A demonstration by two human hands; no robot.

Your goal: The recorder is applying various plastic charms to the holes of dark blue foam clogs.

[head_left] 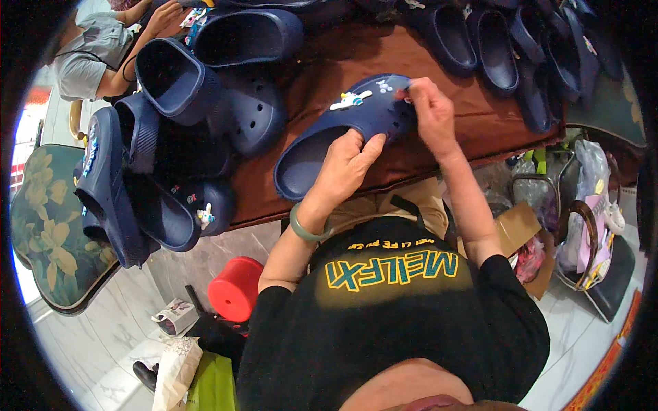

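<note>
A navy blue clog (305, 159) lies on the brown-covered table in front of me, its toe pointing right. My left hand (346, 164) grips its near side, with the thumb on the outside and the fingers inside the foot opening. On its upper sit a white and yellow figure charm (351, 101) and a small pale charm (384, 87) closer to the toe. My right hand (432, 113) is closed in a pinch at the toe end, by the vent holes. A small reddish bit shows at its fingertips; what it is, I cannot make out.
Several navy clogs (250, 109) are piled on the left, some with charms. More navy shoes (497, 55) line the far right. A person in grey (92, 58) works at the far left. Below are a red stool (236, 288), a cardboard box (519, 229) and a flower-patterned chair (55, 229).
</note>
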